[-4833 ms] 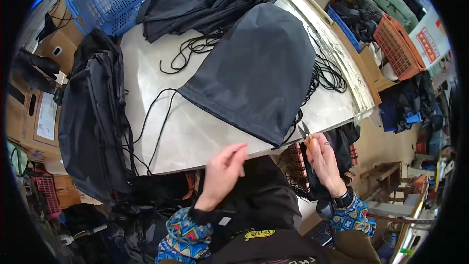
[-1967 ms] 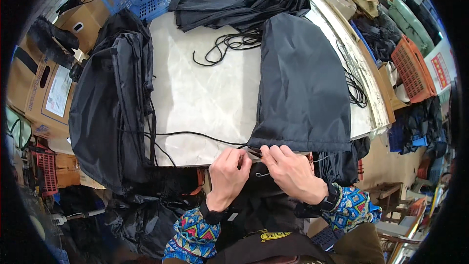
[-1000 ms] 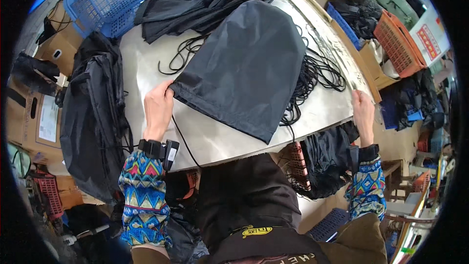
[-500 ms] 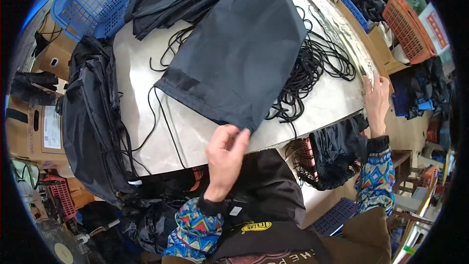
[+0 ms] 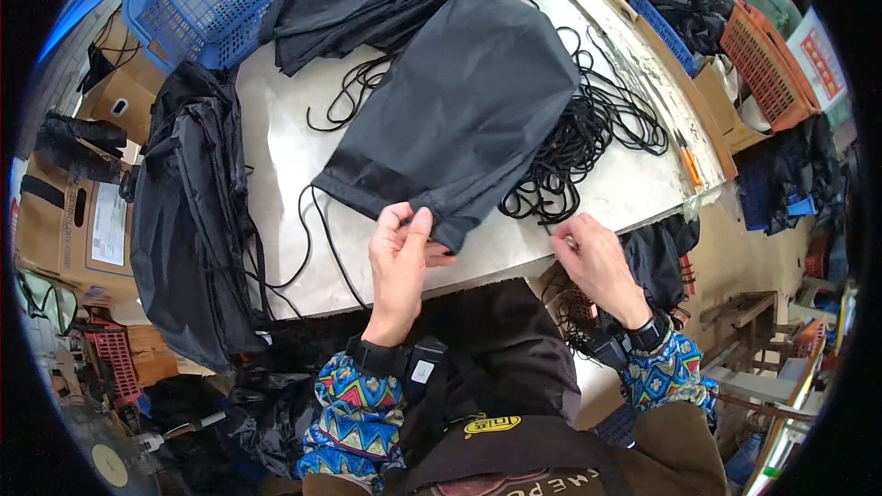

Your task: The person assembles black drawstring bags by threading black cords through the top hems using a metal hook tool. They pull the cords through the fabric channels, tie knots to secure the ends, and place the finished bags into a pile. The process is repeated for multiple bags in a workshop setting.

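Note:
A black drawstring bag (image 5: 459,96) lies flat on the pale tabletop, its hemmed mouth towards me. My left hand (image 5: 398,266) pinches the near right corner of that hem between thumb and fingers. A black cord (image 5: 323,230) trails from the hem's left end over the table edge. Just right of the bag's corner, my right hand (image 5: 602,268) has its thumb and fingers drawn together. Something small and shiny shows at its fingertips, too small to name. Beyond that hand a tangled heap of black cords (image 5: 574,152) lies partly under the bag.
Folded black bags (image 5: 188,230) hang over the table's left edge; more black fabric (image 5: 367,0) is piled at the back beside a blue basket (image 5: 207,9). An orange-handled tool (image 5: 689,163) lies at the right edge. Black pieces (image 5: 652,262) hang below the table at the right.
My right hand has come from the table's right edge in to the cord heap, near the bag's corner. My left hand still holds the hem, whose corner is now folded up slightly.

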{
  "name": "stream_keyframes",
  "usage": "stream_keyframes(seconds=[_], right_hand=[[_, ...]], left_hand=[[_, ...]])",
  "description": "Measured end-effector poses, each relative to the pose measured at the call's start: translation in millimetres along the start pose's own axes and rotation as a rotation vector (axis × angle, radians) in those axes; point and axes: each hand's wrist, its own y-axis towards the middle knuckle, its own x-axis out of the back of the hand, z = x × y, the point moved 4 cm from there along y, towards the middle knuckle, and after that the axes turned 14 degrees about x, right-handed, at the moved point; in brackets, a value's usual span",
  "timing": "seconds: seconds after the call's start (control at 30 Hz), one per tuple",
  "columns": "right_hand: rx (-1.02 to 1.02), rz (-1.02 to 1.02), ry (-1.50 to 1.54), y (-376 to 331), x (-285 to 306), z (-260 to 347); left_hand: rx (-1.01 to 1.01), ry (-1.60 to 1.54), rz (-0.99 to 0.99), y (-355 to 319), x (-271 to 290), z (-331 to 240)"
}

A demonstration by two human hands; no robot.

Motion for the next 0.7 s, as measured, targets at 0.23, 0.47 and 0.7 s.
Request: stream_keyframes(seconds=[0.23,0.47,0.7], right_hand=[[-0.434,0.099,0.935,-7.3,11.9,44.7],[-0.386,0.124,0.816,-15.7,21.0,66.3],[-0.288,0.258,0.901,-27.4,5.3,65.8]], left_hand=[[-0.725,0.567,-0.210,-61.8,-12.4,-7.4],[0.035,0.218,0.419,-93.1,-41.6,19.6],[-0.062,-0.123,1.078,-157.4,-1.3,-67.7]])
